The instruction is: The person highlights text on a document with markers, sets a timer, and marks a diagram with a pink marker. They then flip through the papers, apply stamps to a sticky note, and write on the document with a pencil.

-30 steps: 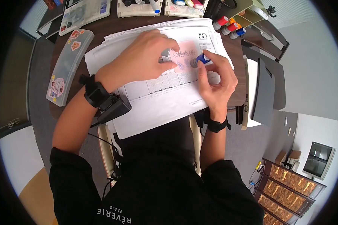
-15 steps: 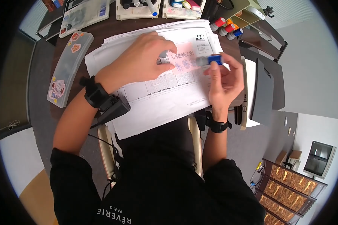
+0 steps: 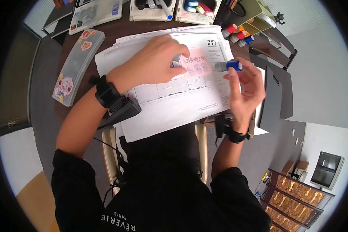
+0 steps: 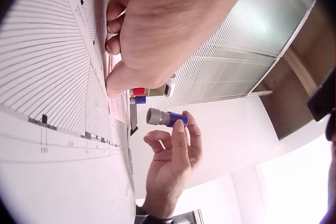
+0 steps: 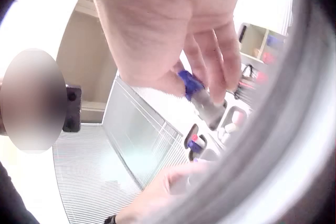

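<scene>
My left hand (image 3: 152, 60) rests on a stack of printed drawing sheets (image 3: 174, 112), its thumb and fingertips at the left edge of a pink note (image 3: 205, 69). Handwriting runs across the note above three blue round stamp marks (image 3: 198, 69). Off the note's right side, my right hand (image 3: 246, 91) pinches a small stamp with a blue body (image 3: 235, 65) and a grey end between thumb and fingers. The left wrist view shows this stamp (image 4: 168, 118) raised above the paper, grey end pointing left. The right wrist view also has the stamp (image 5: 199, 98) between the fingers.
Several red and blue capped stamps (image 3: 239, 35) stand at the back right beside an organizer (image 3: 255, 19). Trays of markers (image 3: 152, 7) and highlighters (image 3: 198, 8) line the back. A translucent case with stickers (image 3: 79, 65) lies left, near another clear box (image 3: 94, 17).
My right hand has lifted the stamp off the note and moved it to the right, tipping it sideways. My left hand keeps its place on the paper. The head view has shifted slightly.
</scene>
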The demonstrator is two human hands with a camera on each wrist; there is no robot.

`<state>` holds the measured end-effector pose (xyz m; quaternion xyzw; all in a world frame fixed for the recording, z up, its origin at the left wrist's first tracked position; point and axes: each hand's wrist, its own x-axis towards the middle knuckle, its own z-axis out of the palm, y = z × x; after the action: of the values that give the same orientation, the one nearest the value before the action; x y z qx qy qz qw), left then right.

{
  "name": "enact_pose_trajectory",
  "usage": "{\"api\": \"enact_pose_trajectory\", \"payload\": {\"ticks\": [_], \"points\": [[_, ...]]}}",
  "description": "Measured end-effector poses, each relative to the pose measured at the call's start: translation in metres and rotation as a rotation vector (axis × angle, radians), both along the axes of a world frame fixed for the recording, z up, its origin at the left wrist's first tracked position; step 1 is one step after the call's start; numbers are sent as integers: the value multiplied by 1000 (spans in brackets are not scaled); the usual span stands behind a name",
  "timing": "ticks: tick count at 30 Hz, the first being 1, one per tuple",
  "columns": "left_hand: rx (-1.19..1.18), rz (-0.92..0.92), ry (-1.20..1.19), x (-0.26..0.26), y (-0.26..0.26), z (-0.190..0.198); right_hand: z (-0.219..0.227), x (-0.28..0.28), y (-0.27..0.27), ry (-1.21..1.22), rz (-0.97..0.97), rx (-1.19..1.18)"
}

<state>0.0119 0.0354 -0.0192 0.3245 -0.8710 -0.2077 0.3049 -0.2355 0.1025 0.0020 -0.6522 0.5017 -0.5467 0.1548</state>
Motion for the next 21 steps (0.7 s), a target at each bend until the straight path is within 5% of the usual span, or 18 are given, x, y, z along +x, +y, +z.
{"api": "enact_pose_trajectory", "payload": {"ticks": [5,11,21], "points": [[18,-5,-22,-1,-2,1,45,-11,-1,144,77,-42],[38,-14,12,-1,-1,0,11,1,-36,-24,255,108],[4,-6,23,-2,0,0,1,0,-38,-6,275,216]]}}
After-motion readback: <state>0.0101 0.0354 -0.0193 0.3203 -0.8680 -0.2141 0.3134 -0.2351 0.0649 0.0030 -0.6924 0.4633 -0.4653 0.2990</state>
